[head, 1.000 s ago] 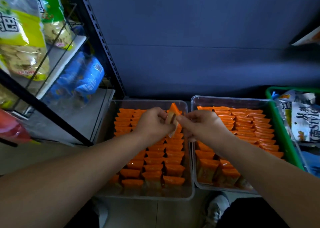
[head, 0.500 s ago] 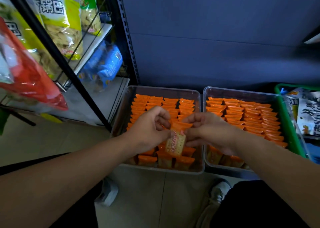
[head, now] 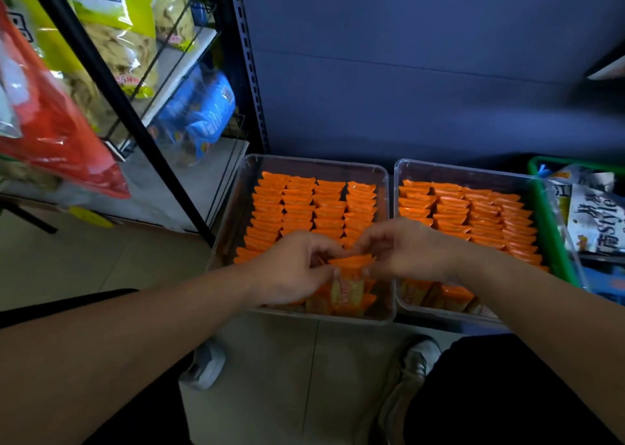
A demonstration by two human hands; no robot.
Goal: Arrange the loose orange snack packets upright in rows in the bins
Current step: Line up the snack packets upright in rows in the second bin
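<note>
Now, against half a second ago, the packet (head: 347, 289) is lower in the left bin (head: 233, 214). Then it hung above the front row with its whole printed face showing; now its lower end is down among the front row, toward the bin's front right corner. A second ago you had it tilted and higher, over the bin's middle. It stands upright now, orange crimp uppermost, yellowish face toward you. Both hands have come down with it and stayed close together. Your left hand (head: 291, 268) is curled, thumb and fingertips pinching the left end of the crimp. Your right hand (head: 409, 251) pinches the right end, fingertips curled inward. The crimp spans the gap between the two pinches, and the body hangs below the fingers, clear of both palms. The fingertips are blurred, so which ones touch I cannot tell. Behind your hands the rows (head: 304, 207) in the left bin stand upright, four across, back to the far wall. The right bin (head: 473, 170) sits just beside it, also filled with upright rows. A few front packets (head: 453, 295) below your right wrist show printed faces; standing or leaning, I cannot tell. A green basket (head: 554, 228) sits against the right bin's far side.
</note>
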